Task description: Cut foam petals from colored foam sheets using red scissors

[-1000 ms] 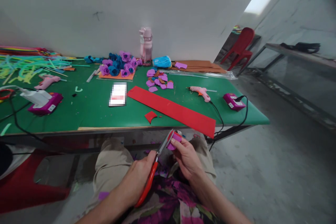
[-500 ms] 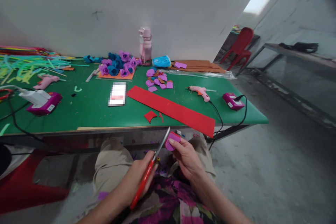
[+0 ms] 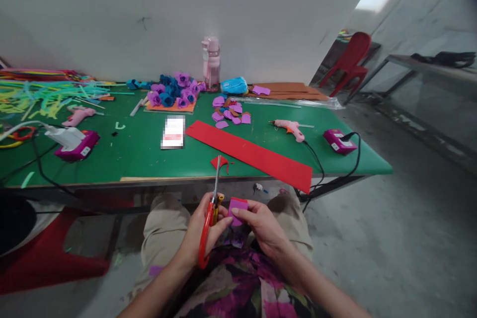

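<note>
My left hand (image 3: 203, 231) holds red-handled scissors (image 3: 205, 238), blades pointing up and away over the table's front edge. Its fingertips also reach the left side of a small purple piece (image 3: 237, 212) with red material showing behind its top edge. My right hand (image 3: 263, 223) pinches that purple piece from the right, above my lap. Just past the blade tips lies a small red scrap (image 3: 219, 161) on the green table (image 3: 141, 164). Behind it a long red strip (image 3: 253, 154) lies slanted across the table.
Purple and brown cut pieces (image 3: 231, 112), blue and purple flowers (image 3: 173, 90) and a pink bottle (image 3: 211, 64) stand behind the strip. A pink glue gun (image 3: 290, 128) with its cable lies right, another glue gun (image 3: 79, 116) left. Purple power blocks sit near both ends.
My left hand has turned the scissors more upright and its fingertips have come to the purple piece. My right hand has moved slightly left and down with the piece. The view has shifted a little.
</note>
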A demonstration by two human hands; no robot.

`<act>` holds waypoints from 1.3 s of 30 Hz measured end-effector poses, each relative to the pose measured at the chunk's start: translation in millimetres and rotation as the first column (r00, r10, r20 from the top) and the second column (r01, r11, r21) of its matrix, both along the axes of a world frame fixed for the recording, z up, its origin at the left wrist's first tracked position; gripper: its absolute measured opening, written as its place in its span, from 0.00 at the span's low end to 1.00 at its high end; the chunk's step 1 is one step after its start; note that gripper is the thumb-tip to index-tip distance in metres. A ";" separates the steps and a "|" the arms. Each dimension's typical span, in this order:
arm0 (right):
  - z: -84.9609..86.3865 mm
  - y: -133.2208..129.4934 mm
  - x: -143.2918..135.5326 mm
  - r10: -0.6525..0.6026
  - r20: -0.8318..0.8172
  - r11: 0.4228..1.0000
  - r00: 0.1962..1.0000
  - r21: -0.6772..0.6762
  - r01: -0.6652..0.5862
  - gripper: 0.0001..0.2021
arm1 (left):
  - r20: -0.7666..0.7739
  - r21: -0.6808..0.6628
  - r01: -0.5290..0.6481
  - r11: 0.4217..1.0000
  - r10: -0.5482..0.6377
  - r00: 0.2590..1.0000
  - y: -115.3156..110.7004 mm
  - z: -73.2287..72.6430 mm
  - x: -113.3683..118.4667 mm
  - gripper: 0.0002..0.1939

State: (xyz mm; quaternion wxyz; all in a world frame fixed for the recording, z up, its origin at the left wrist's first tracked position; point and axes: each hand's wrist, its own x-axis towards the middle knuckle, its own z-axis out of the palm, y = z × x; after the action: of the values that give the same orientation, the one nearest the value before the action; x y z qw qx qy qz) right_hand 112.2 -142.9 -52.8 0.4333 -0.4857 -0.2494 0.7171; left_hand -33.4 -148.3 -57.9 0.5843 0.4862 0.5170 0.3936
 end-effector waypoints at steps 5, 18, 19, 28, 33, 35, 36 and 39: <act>-5.1 -0.4 -0.7 0.038 -0.035 0.999 0.999 0.018 -0.038 0.10 | 0.083 -0.005 -0.059 0.998 0.060 0.995 -2.2 -10.9 4.0 0.20; -9.9 0.3 -10.0 -0.092 -0.176 0.994 0.980 0.038 0.100 0.15 | 0.166 0.100 -0.374 0.922 0.355 0.920 -10.4 -22.7 25.6 0.20; -11.5 0.0 -11.5 -0.106 -0.191 0.993 0.976 0.031 0.114 0.14 | 0.152 0.115 -0.382 0.917 0.363 0.919 -10.5 -24.9 27.3 0.20; -9.2 5.1 -9.6 -0.176 -0.157 0.982 0.972 0.041 0.185 0.11 | -0.028 0.154 -0.217 0.964 0.224 0.974 -9.8 -30.0 21.8 0.17; -2.0 8.9 13.4 -0.168 0.016 0.984 0.986 0.059 0.166 0.12 | -0.497 0.113 0.426 0.898 -0.320 0.806 -5.1 -6.9 -30.9 0.14; -0.7 7.9 19.8 -0.131 0.032 0.990 0.991 0.061 0.129 0.12 | -0.619 0.047 0.566 0.823 -0.421 0.663 -3.0 10.3 -47.9 0.14; -0.6 6.9 21.5 -0.113 0.029 0.992 0.993 0.066 0.111 0.11 | -0.669 -0.012 0.605 0.796 -0.457 0.587 -2.0 19.2 -53.6 0.14; -1.4 3.9 22.1 -0.074 0.004 0.995 0.997 0.065 0.074 0.10 | -0.760 -0.158 0.648 0.745 -0.511 0.402 0.4 40.9 -60.8 0.14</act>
State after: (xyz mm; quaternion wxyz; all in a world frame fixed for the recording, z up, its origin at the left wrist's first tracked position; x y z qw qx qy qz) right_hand 134.3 -139.0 -54.2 0.4742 -0.4826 -0.2558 0.6905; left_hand -94.2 -147.8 -17.0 0.3660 0.7985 0.4764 -0.0381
